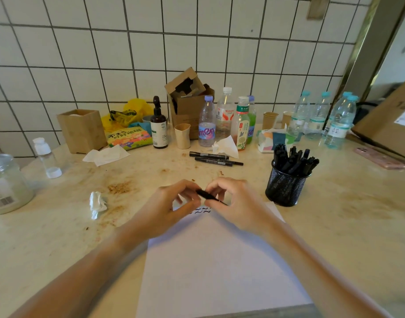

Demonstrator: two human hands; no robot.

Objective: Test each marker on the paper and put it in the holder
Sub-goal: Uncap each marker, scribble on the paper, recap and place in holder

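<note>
Mid-frame, above the top edge of the paper [220,260] with its few squiggles: left hand [171,210] and right hand [236,203] both pinching one black marker [207,195], probably capping or uncapping; next, likely into the mesh holder [285,187] at right.

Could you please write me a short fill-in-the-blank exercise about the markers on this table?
1. Both hands hold one marker above the far edge of the ____.
2. The black mesh holder stands on the person's ____ side.
3. ____ loose markers lie on the table beyond the hands.
4. The marks already on the paper are ____ in colour.

Missing words: paper; right; two; black
</note>
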